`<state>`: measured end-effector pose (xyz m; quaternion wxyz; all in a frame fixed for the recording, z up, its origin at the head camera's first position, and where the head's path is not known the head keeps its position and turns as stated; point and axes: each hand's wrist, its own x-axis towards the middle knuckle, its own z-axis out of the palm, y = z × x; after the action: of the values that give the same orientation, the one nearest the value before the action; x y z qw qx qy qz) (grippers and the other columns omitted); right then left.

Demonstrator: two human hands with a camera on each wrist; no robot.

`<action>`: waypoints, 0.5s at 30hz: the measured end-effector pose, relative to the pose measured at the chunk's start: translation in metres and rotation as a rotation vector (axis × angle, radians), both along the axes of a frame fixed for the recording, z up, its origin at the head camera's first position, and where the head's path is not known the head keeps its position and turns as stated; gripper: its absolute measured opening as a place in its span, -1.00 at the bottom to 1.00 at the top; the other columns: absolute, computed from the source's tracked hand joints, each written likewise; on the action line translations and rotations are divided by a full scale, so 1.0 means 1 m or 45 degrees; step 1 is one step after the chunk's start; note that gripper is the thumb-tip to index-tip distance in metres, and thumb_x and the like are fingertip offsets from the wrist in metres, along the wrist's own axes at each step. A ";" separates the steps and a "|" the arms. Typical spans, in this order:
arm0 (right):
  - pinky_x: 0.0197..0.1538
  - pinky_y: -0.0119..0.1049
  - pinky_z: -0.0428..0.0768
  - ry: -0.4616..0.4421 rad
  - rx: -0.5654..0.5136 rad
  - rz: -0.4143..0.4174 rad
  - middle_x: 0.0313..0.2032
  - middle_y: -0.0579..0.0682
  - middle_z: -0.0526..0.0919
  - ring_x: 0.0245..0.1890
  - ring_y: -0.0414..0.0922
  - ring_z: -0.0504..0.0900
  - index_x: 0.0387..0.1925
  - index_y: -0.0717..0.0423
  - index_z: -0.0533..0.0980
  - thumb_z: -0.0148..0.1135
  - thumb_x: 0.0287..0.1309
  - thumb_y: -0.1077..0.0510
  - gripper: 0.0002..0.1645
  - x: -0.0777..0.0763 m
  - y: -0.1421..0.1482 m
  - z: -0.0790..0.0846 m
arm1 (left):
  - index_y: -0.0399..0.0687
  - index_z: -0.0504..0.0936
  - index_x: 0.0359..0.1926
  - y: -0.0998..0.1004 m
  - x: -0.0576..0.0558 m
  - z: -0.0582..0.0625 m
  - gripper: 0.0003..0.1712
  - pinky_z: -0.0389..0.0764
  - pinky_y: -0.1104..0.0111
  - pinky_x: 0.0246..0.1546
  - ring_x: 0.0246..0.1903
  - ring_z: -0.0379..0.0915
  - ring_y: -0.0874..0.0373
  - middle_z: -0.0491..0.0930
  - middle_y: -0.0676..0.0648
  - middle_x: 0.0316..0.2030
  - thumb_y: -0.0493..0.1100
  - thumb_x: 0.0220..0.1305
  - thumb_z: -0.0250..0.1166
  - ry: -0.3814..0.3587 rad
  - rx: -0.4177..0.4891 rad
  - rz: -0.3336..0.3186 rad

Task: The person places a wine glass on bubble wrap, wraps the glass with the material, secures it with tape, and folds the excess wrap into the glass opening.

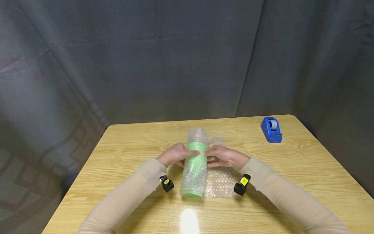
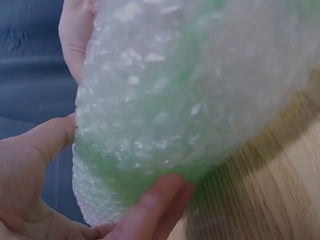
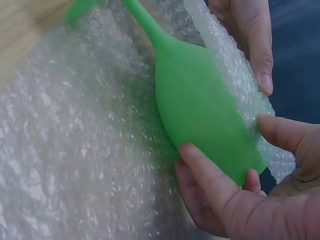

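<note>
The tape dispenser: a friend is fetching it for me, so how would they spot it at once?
On the wooden table, look near the far right corner. The tape dispenser sits there, right of the bubble-wrapped green object; unlike that object, it is bright blue and holds a pale tape roll.

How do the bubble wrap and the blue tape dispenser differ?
The bubble wrap is clear and bumpy; the tape dispenser is blue and opaque. The wrap is larger than the dispenser. The left hand and right hand hold the wrap; neither touches the dispenser. Both are on the wooden table.
</note>
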<state>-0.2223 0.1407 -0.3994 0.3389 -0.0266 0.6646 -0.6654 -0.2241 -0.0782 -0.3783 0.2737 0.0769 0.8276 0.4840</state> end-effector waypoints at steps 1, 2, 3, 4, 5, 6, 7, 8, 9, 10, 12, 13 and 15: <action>0.13 -0.16 0.61 -0.001 0.005 -0.005 -0.08 0.15 0.44 -0.11 -0.02 0.59 -0.02 0.32 0.18 0.04 0.39 0.20 -0.68 0.000 0.001 0.000 | -0.37 0.52 -0.17 0.001 0.001 0.000 -0.42 0.74 0.24 -0.32 -0.34 0.64 0.05 0.61 -0.17 -0.27 0.13 0.18 0.36 0.021 -0.014 0.005; 0.13 -0.15 0.61 -0.002 0.011 -0.013 -0.07 0.16 0.42 -0.11 -0.01 0.59 -0.01 0.32 0.16 0.04 0.39 0.20 -0.66 0.000 0.002 0.000 | -0.36 0.51 -0.17 0.002 0.002 0.001 -0.41 0.74 0.25 -0.34 -0.35 0.63 0.04 0.60 -0.17 -0.27 0.14 0.17 0.36 0.046 -0.033 0.010; 0.14 -0.14 0.61 -0.005 0.017 -0.023 -0.07 0.16 0.41 -0.10 0.00 0.58 0.00 0.32 0.14 0.04 0.38 0.21 -0.65 0.000 0.003 0.000 | -0.36 0.50 -0.17 0.003 0.003 0.001 -0.40 0.73 0.25 -0.35 -0.35 0.62 0.04 0.58 -0.18 -0.27 0.15 0.16 0.37 0.068 -0.049 0.017; 0.15 -0.13 0.60 -0.007 0.020 -0.022 -0.06 0.17 0.41 -0.10 0.00 0.58 0.01 0.32 0.14 0.04 0.39 0.21 -0.64 0.000 0.004 -0.001 | -0.36 0.49 -0.16 0.004 0.004 0.001 -0.37 0.73 0.25 -0.36 -0.35 0.61 0.03 0.57 -0.18 -0.26 0.16 0.14 0.38 0.086 -0.060 0.025; 0.15 -0.13 0.60 -0.009 0.024 -0.021 -0.06 0.17 0.41 -0.10 0.00 0.58 0.02 0.34 0.14 0.04 0.39 0.21 -0.63 -0.001 0.005 -0.001 | -0.36 0.48 -0.15 0.005 0.005 0.002 -0.35 0.73 0.24 -0.37 -0.35 0.61 0.03 0.56 -0.19 -0.25 0.17 0.13 0.39 0.105 -0.077 0.028; 0.16 -0.13 0.59 -0.009 0.028 -0.018 -0.07 0.17 0.42 -0.10 -0.01 0.59 0.02 0.35 0.15 0.04 0.38 0.21 -0.63 -0.001 0.005 -0.001 | -0.36 0.46 -0.13 0.006 0.005 0.002 -0.34 0.73 0.24 -0.37 -0.35 0.60 0.02 0.55 -0.20 -0.25 0.18 0.13 0.39 0.123 -0.097 0.033; 0.17 -0.12 0.58 -0.010 0.029 -0.017 -0.08 0.16 0.43 -0.11 -0.01 0.59 0.01 0.35 0.16 0.05 0.38 0.22 -0.64 -0.001 0.006 -0.001 | -0.37 0.46 -0.13 0.008 0.006 0.002 -0.32 0.73 0.23 -0.37 -0.35 0.60 0.02 0.54 -0.20 -0.24 0.19 0.12 0.39 0.132 -0.111 0.039; 0.18 -0.11 0.58 -0.007 0.033 -0.014 -0.10 0.15 0.45 -0.12 -0.03 0.60 -0.01 0.35 0.19 0.05 0.38 0.22 -0.67 -0.002 0.006 -0.001 | -0.36 0.45 -0.13 0.008 0.006 0.002 -0.31 0.73 0.22 -0.37 -0.36 0.59 0.02 0.53 -0.20 -0.25 0.20 0.12 0.39 0.146 -0.127 0.043; 0.17 -0.11 0.58 0.004 0.038 -0.001 -0.13 0.12 0.48 -0.14 -0.05 0.61 -0.04 0.35 0.23 0.06 0.37 0.23 -0.70 -0.002 0.007 -0.001 | -0.36 0.45 -0.13 0.009 0.006 0.002 -0.31 0.73 0.21 -0.37 -0.37 0.59 0.03 0.53 -0.20 -0.25 0.20 0.12 0.39 0.153 -0.139 0.046; 0.16 -0.12 0.59 0.017 0.050 0.010 -0.18 0.09 0.50 -0.18 -0.07 0.62 -0.10 0.33 0.28 0.07 0.37 0.23 -0.76 -0.003 0.007 -0.001 | -0.36 0.45 -0.15 0.010 0.006 0.002 -0.31 0.73 0.20 -0.37 -0.39 0.59 0.03 0.53 -0.19 -0.26 0.21 0.11 0.39 0.162 -0.151 0.047; 0.06 -0.18 0.66 0.064 0.101 0.026 -0.37 0.00 0.49 -0.32 -0.17 0.58 -0.29 0.24 0.32 0.07 0.37 0.23 -0.85 -0.004 0.008 0.000 | -0.33 0.46 -0.20 0.011 0.006 0.002 -0.33 0.73 0.20 -0.39 -0.43 0.59 0.03 0.53 -0.18 -0.31 0.22 0.11 0.39 0.178 -0.171 0.052; -0.03 -0.24 0.68 0.099 0.138 0.030 -0.46 -0.05 0.46 -0.41 -0.20 0.54 -0.38 0.19 0.31 0.08 0.36 0.24 -0.81 -0.004 0.008 0.000 | -0.32 0.46 -0.23 0.011 0.006 0.003 -0.35 0.73 0.20 -0.40 -0.45 0.58 0.04 0.53 -0.17 -0.33 0.22 0.11 0.39 0.187 -0.179 0.052; -0.27 -0.37 0.64 0.206 0.254 0.046 -0.59 -0.11 0.35 -0.55 -0.25 0.41 -0.48 0.12 0.24 0.10 0.35 0.22 -0.70 -0.004 0.007 0.002 | -0.28 0.46 -0.29 0.012 0.007 0.003 -0.38 0.72 0.20 -0.43 -0.50 0.57 0.05 0.51 -0.13 -0.40 0.23 0.10 0.39 0.202 -0.190 0.048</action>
<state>-0.2267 0.1482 -0.3976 0.2971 -0.0583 0.7521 -0.5853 -0.2173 -0.0658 -0.3755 0.2033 0.0790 0.8816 0.4186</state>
